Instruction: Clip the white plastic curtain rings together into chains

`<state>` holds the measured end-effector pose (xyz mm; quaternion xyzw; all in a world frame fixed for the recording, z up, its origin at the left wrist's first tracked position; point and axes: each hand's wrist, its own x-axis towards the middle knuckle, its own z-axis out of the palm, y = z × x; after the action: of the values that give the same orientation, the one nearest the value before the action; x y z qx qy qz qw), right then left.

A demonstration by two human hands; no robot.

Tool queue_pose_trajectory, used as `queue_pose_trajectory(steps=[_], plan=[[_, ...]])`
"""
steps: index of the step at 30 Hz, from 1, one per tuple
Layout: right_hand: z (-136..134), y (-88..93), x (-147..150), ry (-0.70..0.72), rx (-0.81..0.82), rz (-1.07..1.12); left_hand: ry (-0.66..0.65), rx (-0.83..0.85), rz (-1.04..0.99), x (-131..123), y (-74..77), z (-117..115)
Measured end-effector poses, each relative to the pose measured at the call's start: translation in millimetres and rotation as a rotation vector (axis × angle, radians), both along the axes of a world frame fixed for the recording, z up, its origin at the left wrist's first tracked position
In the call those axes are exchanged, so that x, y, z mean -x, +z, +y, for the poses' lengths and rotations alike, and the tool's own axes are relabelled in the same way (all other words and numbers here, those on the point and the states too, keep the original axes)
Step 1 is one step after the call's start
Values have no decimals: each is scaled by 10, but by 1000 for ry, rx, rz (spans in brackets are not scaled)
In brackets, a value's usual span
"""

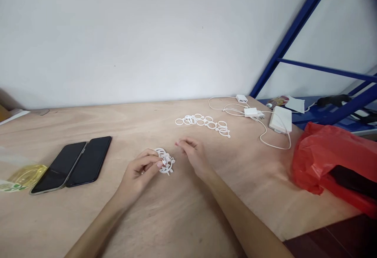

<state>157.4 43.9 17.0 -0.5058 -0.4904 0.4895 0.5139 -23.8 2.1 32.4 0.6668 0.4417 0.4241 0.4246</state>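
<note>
Left hand [140,170] pinches, seemingly, a white ring cluster [165,160] mid-bench [188,218], right hand [193,152] loose and empty beside it; weak pinch could drop rings toward the bench's near edge.

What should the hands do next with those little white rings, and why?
Probably the right hand should reach back to the loose white plastic rings spread on the light wooden table and pick one up. It is free and open, apart from them, while the left hand already pinches a small bunch of white plastic rings.
</note>
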Motion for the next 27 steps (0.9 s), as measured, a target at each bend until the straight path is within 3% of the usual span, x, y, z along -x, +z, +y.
queue_pose_trajectory(steps=[2,4,7,9,14,27], plan=[[125,-83,-192,-237,-148,-347,51,-67,151,8,-29,7],[222,-171,-389,-341,-192,-664,71,-106,265,8,-57,6],[309,-282,-596,-404,-77,-1018,66,-165,325,-6,-94,-8],[343,-327,-655,-394,2,-1139,50,-178,333,-18,-113,-16],[382,-349,-657,-316,40,-1219,72,-185,338,-18,-140,-13],[365,-352,-695,-479,-167,-1154,85,-201,320,-15,-165,-3]])
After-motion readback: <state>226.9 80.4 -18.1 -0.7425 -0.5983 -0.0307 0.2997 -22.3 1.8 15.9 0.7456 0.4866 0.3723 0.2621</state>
